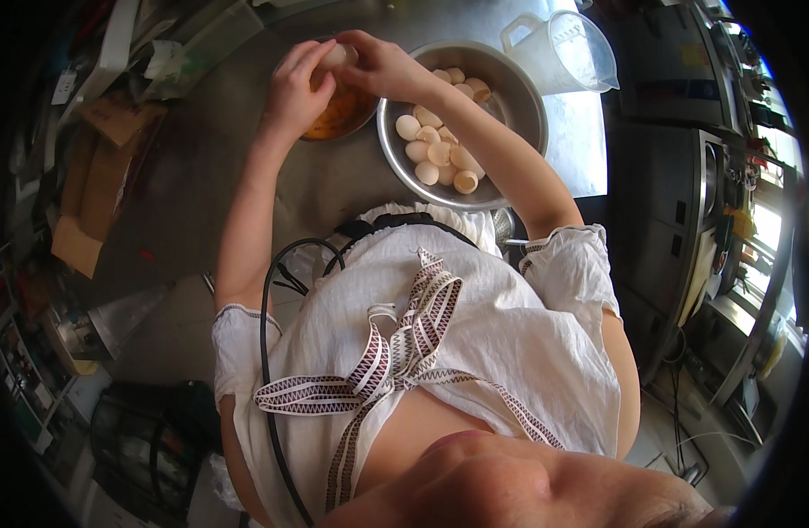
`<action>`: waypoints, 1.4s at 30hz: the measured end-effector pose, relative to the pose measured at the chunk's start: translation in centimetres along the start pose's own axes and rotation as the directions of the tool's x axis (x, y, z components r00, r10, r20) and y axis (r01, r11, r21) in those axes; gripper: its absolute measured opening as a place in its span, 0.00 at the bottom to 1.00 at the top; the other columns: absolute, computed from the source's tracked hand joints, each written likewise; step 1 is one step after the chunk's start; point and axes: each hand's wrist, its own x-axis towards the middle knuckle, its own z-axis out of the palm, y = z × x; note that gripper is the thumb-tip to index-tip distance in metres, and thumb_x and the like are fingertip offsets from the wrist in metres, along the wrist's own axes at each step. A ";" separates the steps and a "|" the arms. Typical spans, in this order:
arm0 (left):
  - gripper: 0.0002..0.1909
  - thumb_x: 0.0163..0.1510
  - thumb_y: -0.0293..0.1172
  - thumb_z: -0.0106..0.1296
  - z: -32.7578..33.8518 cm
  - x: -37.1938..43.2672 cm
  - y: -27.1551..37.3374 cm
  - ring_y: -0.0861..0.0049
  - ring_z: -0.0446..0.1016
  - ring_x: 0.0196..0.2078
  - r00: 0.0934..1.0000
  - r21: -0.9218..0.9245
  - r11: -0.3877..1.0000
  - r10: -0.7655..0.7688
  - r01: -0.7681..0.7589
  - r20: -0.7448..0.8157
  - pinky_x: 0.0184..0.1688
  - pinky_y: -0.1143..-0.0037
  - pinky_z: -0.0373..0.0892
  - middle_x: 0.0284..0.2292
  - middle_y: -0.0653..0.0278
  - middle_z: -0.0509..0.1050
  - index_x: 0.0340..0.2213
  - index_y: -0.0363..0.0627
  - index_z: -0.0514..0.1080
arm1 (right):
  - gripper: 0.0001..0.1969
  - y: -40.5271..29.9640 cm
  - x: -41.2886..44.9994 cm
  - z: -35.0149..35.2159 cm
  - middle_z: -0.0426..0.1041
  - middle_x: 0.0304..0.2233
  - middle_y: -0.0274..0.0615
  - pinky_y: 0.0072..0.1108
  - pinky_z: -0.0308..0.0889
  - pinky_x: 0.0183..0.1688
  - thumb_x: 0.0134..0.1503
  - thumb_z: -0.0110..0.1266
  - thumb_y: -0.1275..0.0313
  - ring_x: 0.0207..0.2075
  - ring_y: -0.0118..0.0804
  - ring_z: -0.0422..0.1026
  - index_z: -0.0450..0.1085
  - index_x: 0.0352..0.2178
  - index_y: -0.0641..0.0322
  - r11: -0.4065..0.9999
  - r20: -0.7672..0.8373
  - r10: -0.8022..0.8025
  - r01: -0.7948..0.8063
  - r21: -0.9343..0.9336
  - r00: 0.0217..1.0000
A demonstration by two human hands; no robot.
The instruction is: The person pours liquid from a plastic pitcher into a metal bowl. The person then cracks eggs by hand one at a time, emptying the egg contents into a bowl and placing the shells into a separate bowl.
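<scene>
My left hand [297, 86] and my right hand [380, 68] hold a pale egg [340, 55] between them. Whether its shell is cracked cannot be made out. Below them is a round bowl with orange-yellow egg yolks [344, 113] in it, partly covered by my hands. Just right of this bowl stands a wide stainless steel bowl [524, 125]. Inside it lie several eggshells [439, 154], some plainly broken open and hollow. My right forearm passes over the steel bowl and hides part of the shells.
A clear plastic measuring jug [563, 56] stands at the far right of the metal worktop [332, 178]. Toward the left lies an open cardboard box [91, 178], near a translucent plastic bin [203, 49]. A black cable [264, 343] loops beside my left arm.
</scene>
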 end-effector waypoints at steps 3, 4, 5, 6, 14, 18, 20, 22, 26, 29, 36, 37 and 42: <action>0.21 0.40 0.22 0.53 0.4 0.2 -0.1 0.60 0.71 0.39 0.999 0.034 0.999 -0.002 0.003 -0.039 0.41 0.70 0.69 0.39 0.55 0.70 0.41 0.42 0.69 | 0.24 -0.4 0.2 0.0 0.73 0.33 0.53 0.26 0.67 0.40 0.50 0.52 0.63 0.37 0.45 0.73 0.61 0.48 0.61 0.999 -0.019 0.009 -0.010 -0.040 1.000; 0.21 0.40 0.22 0.53 0.4 0.3 -0.1 0.60 0.71 0.39 0.999 0.033 0.999 -0.001 0.002 -0.037 0.41 0.70 0.69 0.39 0.55 0.70 0.41 0.42 0.69 | 0.24 -0.4 0.2 0.1 0.73 0.33 0.53 0.26 0.67 0.40 0.50 0.52 0.63 0.37 0.45 0.73 0.61 0.48 0.61 0.999 -0.020 0.011 -0.011 -0.039 1.000; 0.21 0.40 0.22 0.53 0.4 0.4 -0.1 0.60 0.71 0.39 0.999 0.041 0.999 -0.007 0.009 -0.044 0.40 0.70 0.70 0.38 0.54 0.70 0.40 0.42 0.70 | 0.24 -0.3 0.3 0.1 0.72 0.33 0.54 0.27 0.67 0.39 0.50 0.52 0.64 0.36 0.47 0.73 0.61 0.48 0.62 0.999 -0.023 -0.022 0.021 -0.041 0.999; 0.20 0.40 0.23 0.54 0.4 0.5 -0.1 0.60 0.72 0.38 0.999 0.049 0.999 -0.012 0.015 -0.051 0.39 0.70 0.70 0.38 0.54 0.70 0.40 0.42 0.70 | 0.23 -0.2 0.5 0.0 0.72 0.32 0.55 0.28 0.67 0.39 0.50 0.52 0.64 0.36 0.49 0.73 0.61 0.47 0.63 0.998 -0.025 -0.055 0.054 -0.043 0.998; 0.20 0.42 0.22 0.53 -0.2 0.5 -0.4 0.64 0.72 0.39 0.999 0.072 0.997 -0.025 0.028 -0.034 0.39 0.73 0.70 0.39 0.56 0.71 0.41 0.42 0.70 | 0.23 -0.4 1.0 -0.2 0.70 0.36 0.59 0.32 0.66 0.42 0.50 0.50 0.66 0.39 0.55 0.70 0.60 0.46 0.68 0.978 0.035 -0.182 0.185 -0.094 0.983; 0.20 0.42 0.23 0.53 -0.4 0.6 -0.3 0.63 0.72 0.40 0.998 0.091 0.996 -0.003 0.008 -0.056 0.41 0.72 0.70 0.39 0.55 0.71 0.41 0.41 0.70 | 0.23 0.0 1.4 -0.1 0.70 0.36 0.58 0.32 0.66 0.42 0.50 0.49 0.67 0.39 0.55 0.69 0.60 0.46 0.68 0.954 0.028 -0.283 0.285 -0.098 0.959; 0.20 0.42 0.23 0.53 -0.6 0.7 -0.2 0.62 0.72 0.40 0.998 0.091 0.996 -0.011 0.016 -0.061 0.41 0.72 0.70 0.39 0.55 0.71 0.41 0.41 0.70 | 0.22 0.1 1.6 0.0 0.70 0.36 0.58 0.32 0.66 0.42 0.50 0.49 0.68 0.39 0.55 0.69 0.60 0.46 0.68 0.947 0.012 -0.302 0.301 -0.113 0.953; 0.20 0.42 0.23 0.53 -0.6 0.6 -0.2 0.62 0.72 0.40 0.998 0.091 0.995 -0.020 0.026 -0.067 0.41 0.72 0.70 0.40 0.55 0.71 0.41 0.41 0.70 | 0.22 0.0 1.6 0.1 0.70 0.36 0.57 0.32 0.66 0.42 0.50 0.49 0.68 0.39 0.55 0.69 0.60 0.46 0.67 0.939 -0.002 -0.321 0.318 -0.129 0.947; 0.19 0.43 0.21 0.52 -1.0 0.5 -0.3 0.64 0.72 0.40 0.996 0.057 0.998 -0.035 0.039 -0.078 0.41 0.73 0.69 0.39 0.56 0.71 0.41 0.41 0.70 | 0.22 0.3 1.8 0.1 0.70 0.38 0.56 0.32 0.66 0.43 0.50 0.49 0.68 0.40 0.54 0.69 0.60 0.47 0.66 0.926 0.011 -0.340 0.337 -0.169 0.940; 0.19 0.44 0.20 0.50 -1.9 0.5 -0.4 0.66 0.72 0.40 0.996 -0.027 0.996 -0.083 0.083 -0.015 0.41 0.75 0.69 0.40 0.57 0.71 0.41 0.41 0.70 | 0.22 0.4 1.4 -0.1 0.69 0.38 0.53 0.31 0.67 0.42 0.50 0.49 0.69 0.39 0.51 0.70 0.61 0.47 0.63 0.900 0.028 -0.354 0.348 -0.262 0.935; 0.21 0.45 0.19 0.48 -3.1 -0.3 -0.3 0.64 0.71 0.42 0.998 0.096 0.995 0.036 -0.041 0.045 0.41 0.73 0.68 0.43 0.57 0.70 0.44 0.43 0.68 | 0.23 -0.1 1.6 -0.8 0.67 0.41 0.42 0.26 0.69 0.39 0.49 0.47 0.72 0.37 0.42 0.72 0.60 0.49 0.55 0.520 0.190 -0.555 0.516 -0.680 0.810; 0.21 0.45 0.19 0.48 -3.3 -0.5 -0.4 0.64 0.71 0.42 0.998 0.096 0.995 0.036 -0.041 0.045 0.41 0.73 0.68 0.43 0.57 0.70 0.44 0.43 0.68 | 0.23 -0.1 1.5 -0.8 0.67 0.41 0.42 0.26 0.69 0.39 0.49 0.47 0.72 0.37 0.42 0.72 0.60 0.49 0.55 0.521 0.190 -0.555 0.516 -0.680 0.810; 0.21 0.45 0.19 0.48 -4.2 -2.1 -2.2 0.65 0.71 0.41 0.999 0.288 0.958 -0.021 0.008 0.041 0.41 0.73 0.69 0.43 0.57 0.69 0.44 0.43 0.68 | 0.23 1.5 0.7 -0.5 0.68 0.42 0.44 0.26 0.69 0.38 0.51 0.47 0.69 0.35 0.42 0.72 0.58 0.51 0.53 0.593 0.194 -0.527 0.522 -0.613 0.827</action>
